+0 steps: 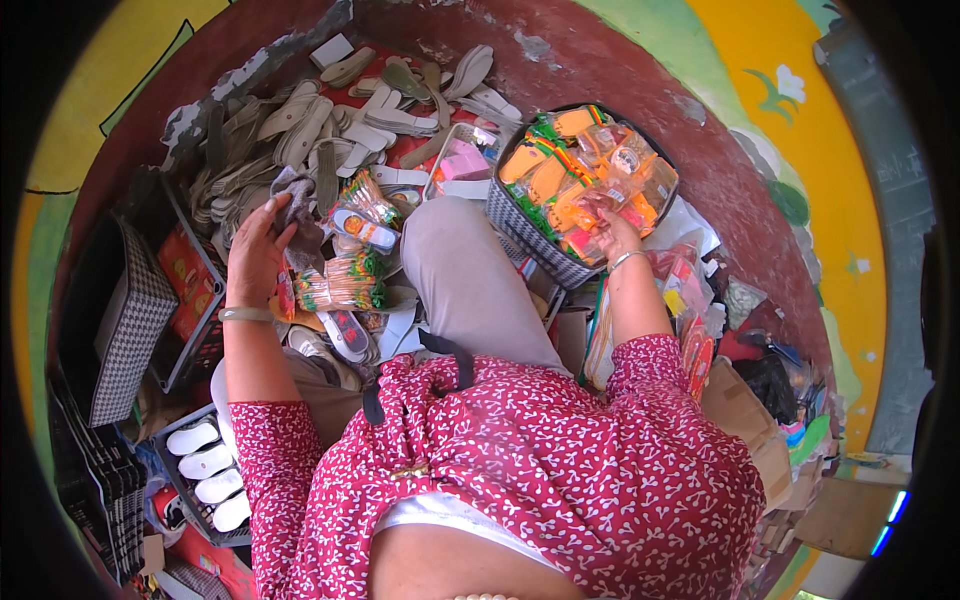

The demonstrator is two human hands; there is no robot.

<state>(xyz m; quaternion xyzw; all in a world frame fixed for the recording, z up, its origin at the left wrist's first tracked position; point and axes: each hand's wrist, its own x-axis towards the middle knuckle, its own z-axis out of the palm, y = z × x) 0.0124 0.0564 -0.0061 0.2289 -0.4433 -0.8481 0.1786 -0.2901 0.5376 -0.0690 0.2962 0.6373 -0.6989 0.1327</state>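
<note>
My left hand (258, 252) is raised on the left, its thumb and fingers closed on a crumpled grey cloth (303, 222). Beside it lie bundles of green-and-orange-edged insoles (345, 282) and a white insole with a printed picture (364, 230). On the right, my right hand (615, 236) reaches over the near rim of a black-and-white checked basket (533, 238). Its fingers are bent against an orange packet (575, 212) in clear plastic and seem to pinch it; the fingertips are partly hidden. Yellow insoles with striped edges (548, 180) fill the basket's left side.
A large heap of grey-beige insoles (300, 130) spreads along the red wall. Checked boxes (140, 315) stand at far left, above a tray of white insoles (207, 462). A white basket (462, 150) holds pink pieces. Plastic bags (690, 285) and cardboard (742, 415) lie at right.
</note>
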